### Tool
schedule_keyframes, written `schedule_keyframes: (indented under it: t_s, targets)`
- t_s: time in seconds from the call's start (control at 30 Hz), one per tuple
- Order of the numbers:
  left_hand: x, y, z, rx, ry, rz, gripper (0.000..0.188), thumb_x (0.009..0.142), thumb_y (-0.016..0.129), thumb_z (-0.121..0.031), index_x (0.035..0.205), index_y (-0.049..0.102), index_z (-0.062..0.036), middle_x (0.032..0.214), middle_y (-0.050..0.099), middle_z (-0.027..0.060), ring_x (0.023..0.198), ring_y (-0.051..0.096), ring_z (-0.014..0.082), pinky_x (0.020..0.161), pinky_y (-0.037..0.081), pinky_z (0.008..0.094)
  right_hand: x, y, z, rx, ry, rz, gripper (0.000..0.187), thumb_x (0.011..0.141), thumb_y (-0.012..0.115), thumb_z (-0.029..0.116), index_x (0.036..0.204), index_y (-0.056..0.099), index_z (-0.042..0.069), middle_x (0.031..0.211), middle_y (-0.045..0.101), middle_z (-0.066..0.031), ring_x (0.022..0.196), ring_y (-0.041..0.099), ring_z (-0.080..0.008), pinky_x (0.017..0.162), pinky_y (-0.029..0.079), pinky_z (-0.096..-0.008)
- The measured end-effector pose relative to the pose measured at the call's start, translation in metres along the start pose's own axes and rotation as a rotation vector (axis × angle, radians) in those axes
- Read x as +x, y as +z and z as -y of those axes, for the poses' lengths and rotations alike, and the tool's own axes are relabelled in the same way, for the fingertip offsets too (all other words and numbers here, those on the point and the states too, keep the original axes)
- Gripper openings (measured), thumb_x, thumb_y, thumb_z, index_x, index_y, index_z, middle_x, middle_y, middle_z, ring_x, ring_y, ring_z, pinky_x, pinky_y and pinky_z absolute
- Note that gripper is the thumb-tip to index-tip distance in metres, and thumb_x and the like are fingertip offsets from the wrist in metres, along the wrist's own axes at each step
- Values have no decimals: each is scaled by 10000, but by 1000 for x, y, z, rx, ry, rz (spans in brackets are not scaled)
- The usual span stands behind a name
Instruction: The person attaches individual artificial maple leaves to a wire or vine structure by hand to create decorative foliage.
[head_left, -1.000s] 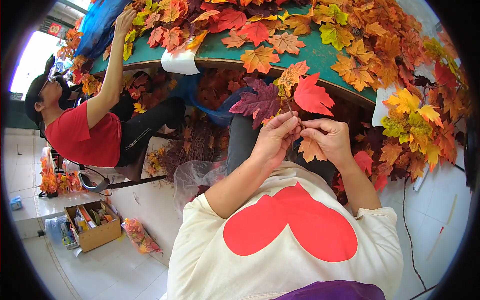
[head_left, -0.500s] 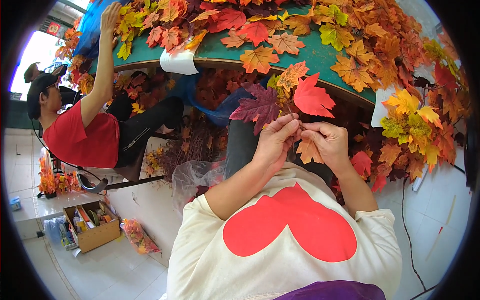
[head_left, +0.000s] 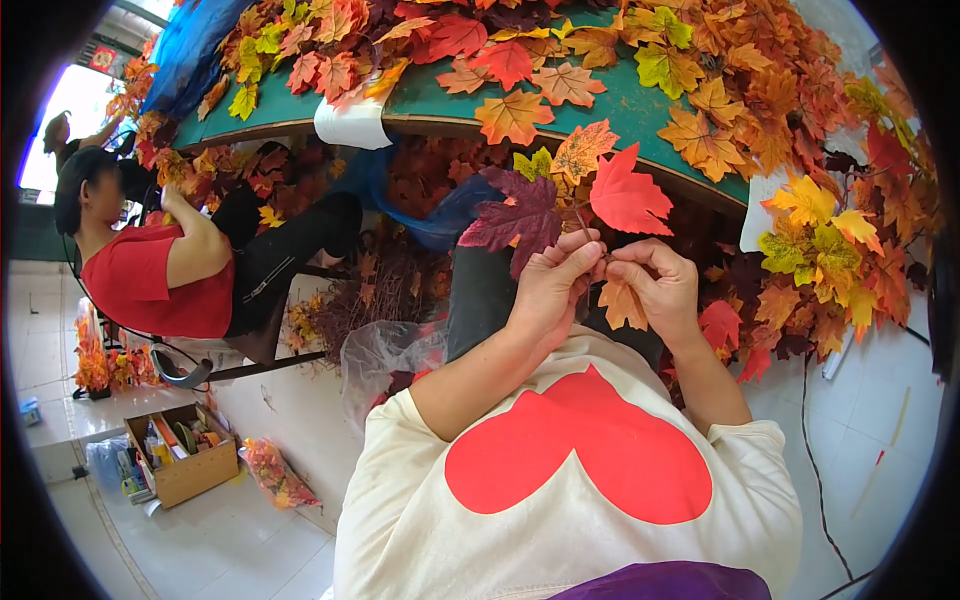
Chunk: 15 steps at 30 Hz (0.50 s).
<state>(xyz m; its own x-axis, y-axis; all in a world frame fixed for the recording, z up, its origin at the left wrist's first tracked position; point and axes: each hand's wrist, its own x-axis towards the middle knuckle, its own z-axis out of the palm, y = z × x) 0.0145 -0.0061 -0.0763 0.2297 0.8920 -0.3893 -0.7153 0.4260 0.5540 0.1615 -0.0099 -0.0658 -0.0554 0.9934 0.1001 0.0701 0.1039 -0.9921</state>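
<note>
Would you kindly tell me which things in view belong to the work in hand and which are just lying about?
In use: purple leaf; red leaf; orange leaf; stem, at the left hand and right hand.

Apparently lying about: open brown box; filled plastic bag; crumpled clear plastic.

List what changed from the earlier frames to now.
Co-worker's raised hand came down from beside the blue plastic sheet, elbow now bent. Artificial maple-leaf spray turned slightly; its yellow-green leaf shows more. Unchanged: left hand and right hand still hold the spray; nothing visibly let go.
</note>
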Motion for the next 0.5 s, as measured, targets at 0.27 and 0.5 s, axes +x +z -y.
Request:
schedule_keyframes:
  t_s: [0.27, 0.5]
  targets:
    - [2, 0, 2, 10, -3, 15, 203, 818, 612, -75, 1010, 585, -16, 874, 615, 43, 748, 572, 97, 695, 472, 215, 1, -1, 0, -13, -15, 9, 70, 767, 612, -44, 836, 624, -49, 756, 651, -80, 696, 627, -117, 639, 504, -222]
    - [0, 1, 11, 144, 34, 32, 198, 829, 600, -90, 1013, 573, -21, 848, 602, 15, 744, 550, 81, 663, 443, 199, -2, 5, 11, -408, -263, -118, 88, 713, 661, 16, 777, 613, -21, 696, 630, -102, 625, 621, -187, 572, 487, -276]
